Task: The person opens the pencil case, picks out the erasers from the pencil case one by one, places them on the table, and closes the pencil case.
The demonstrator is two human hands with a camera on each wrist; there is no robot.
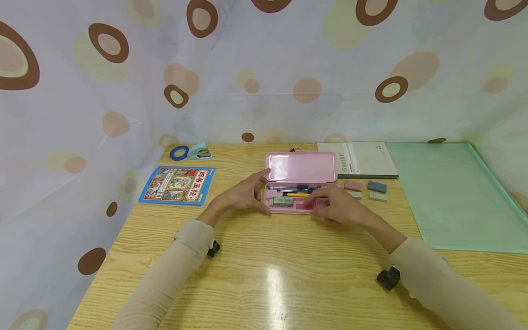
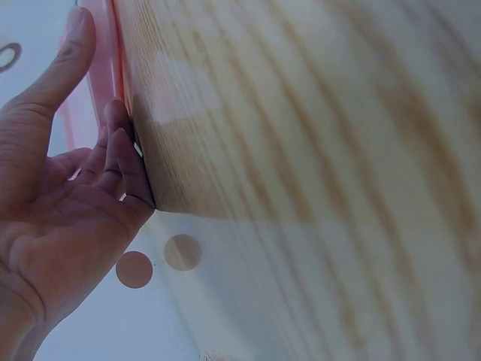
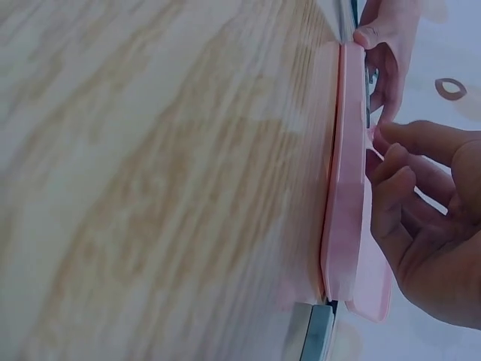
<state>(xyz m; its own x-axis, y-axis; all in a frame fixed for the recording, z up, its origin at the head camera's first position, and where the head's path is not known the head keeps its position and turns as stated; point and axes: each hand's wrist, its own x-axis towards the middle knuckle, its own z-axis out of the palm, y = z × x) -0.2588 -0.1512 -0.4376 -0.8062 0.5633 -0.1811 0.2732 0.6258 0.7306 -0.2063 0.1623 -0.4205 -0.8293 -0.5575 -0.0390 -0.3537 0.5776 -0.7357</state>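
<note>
A pink pencil case (image 1: 313, 167) lies on the wooden table with its lid tipped back. In its tray are pens (image 1: 303, 187), a yellow pencil (image 1: 294, 195), a greenish-white eraser (image 1: 282, 201) and a pink eraser (image 1: 304, 206). My left hand (image 1: 243, 192) holds the case's left end, thumb at the near corner and fingers toward the lid. Over the tray's right half, my right hand (image 1: 344, 206) pinches the pink eraser between thumb and finger; the right wrist view shows a bit of pink at these fingertips (image 3: 402, 135). The hand partly hides the tray's right end.
Right of the case lie several small erasers, including a blue one (image 1: 377, 186) and a reddish one (image 1: 353, 185). Behind them is a notebook (image 1: 367, 160), beside a green mat (image 1: 462, 197). At left are a booklet (image 1: 177, 185), blue tape (image 1: 179, 158) and a stapler (image 1: 200, 152).
</note>
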